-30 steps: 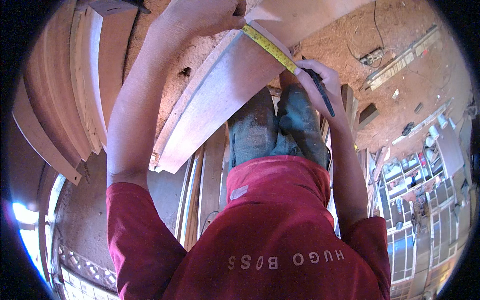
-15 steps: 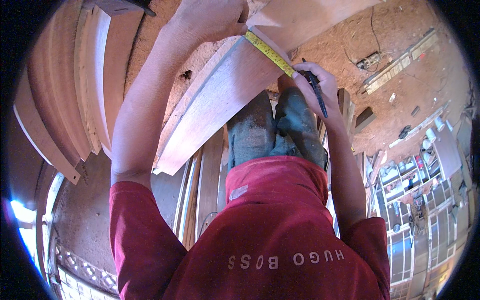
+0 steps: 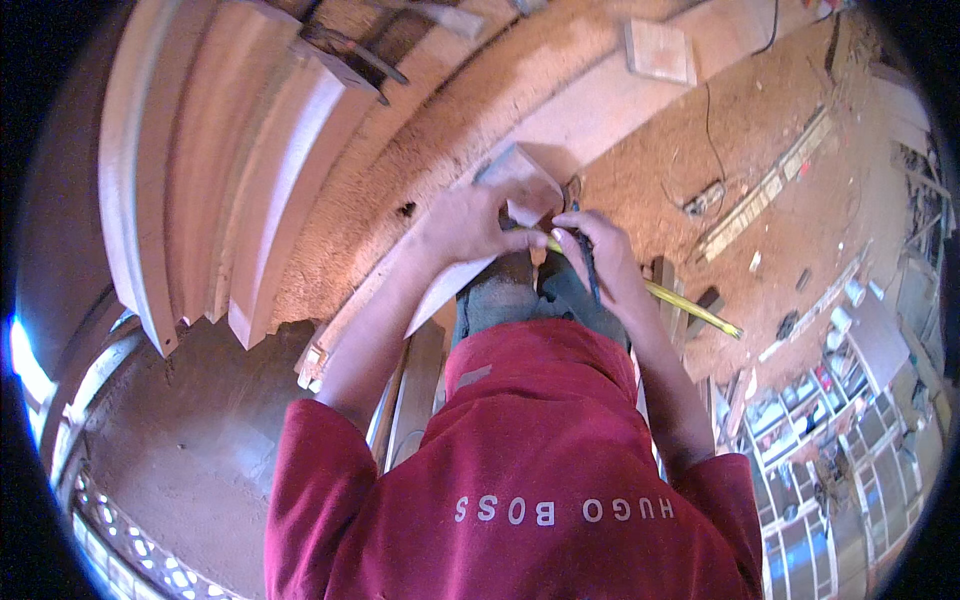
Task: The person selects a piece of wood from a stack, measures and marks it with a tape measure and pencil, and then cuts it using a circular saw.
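My left hand (image 3: 468, 226) is curled at the end of a long wooden board (image 3: 455, 283), its fingers against the wood and its thumb at a yellow tape measure (image 3: 692, 306). What its inner fingers grip is partly hidden. Close beside it, my right hand (image 3: 606, 258) is closed around the tape, with a dark pen (image 3: 588, 262) held between the fingers. The free end of the tape sticks out past my right wrist. A squared wooden end (image 3: 525, 178) rises just beyond both hands.
Several curved planks (image 3: 190, 170) stand at the left, with dark pliers-like tools (image 3: 352, 55) beyond them. A small wood block (image 3: 660, 52) lies on a long board at the far side. On the sandy floor at right are a power socket (image 3: 704, 200) and a wooden strip (image 3: 768, 183).
My left hand has come nearer, down to my right hand. The tape stretched across the board is no longer spread there; its end now points out to the right. My view has shifted.
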The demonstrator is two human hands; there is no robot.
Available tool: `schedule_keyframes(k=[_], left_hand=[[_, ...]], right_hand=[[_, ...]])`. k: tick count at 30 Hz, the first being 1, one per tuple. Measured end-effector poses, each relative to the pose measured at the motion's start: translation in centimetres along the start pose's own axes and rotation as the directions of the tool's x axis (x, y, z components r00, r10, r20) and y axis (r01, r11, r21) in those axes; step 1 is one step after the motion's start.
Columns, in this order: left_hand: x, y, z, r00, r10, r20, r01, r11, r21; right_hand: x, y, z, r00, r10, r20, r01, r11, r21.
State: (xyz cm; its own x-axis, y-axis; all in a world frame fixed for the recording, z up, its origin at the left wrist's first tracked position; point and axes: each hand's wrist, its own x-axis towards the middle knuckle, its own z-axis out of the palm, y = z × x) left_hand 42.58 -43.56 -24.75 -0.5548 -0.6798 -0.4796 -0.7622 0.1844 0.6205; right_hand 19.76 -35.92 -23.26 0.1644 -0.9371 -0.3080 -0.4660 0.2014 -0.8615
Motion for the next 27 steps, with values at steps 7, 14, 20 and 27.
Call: schedule_keyframes(k=[7, 14, 20, 27], left_hand=[[-3.3, -3.1, 0.2, 0.825, -0.498, -0.268, 0.276, 0.768, -0.577], [4.7, -9.5, -7.1, 0.752, -0.629, -0.198, -0.196, 0.073, -0.978], [14.0, -10.9, -16.5, 0.597, -0.425, -0.681, 0.159, 0.894, -0.419], [19.0, -18.0, -20.1, 0.589, -0.385, -0.71, 0.566, 0.824, 0.022]], right_hand=[[0.8, -9.8, -4.1, 0.917, -0.31, -0.252, 0.245, 0.935, -0.258], [-0.9, -11.1, -6.9, 0.941, -0.084, -0.327, 0.058, 0.994, -0.089], [-4.7, -8.3, -7.6, 0.905, 0.155, -0.397, -0.209, 0.973, -0.095], [-6.1, -8.5, -7.6, 0.857, 0.177, -0.484, -0.268, 0.955, -0.125]])
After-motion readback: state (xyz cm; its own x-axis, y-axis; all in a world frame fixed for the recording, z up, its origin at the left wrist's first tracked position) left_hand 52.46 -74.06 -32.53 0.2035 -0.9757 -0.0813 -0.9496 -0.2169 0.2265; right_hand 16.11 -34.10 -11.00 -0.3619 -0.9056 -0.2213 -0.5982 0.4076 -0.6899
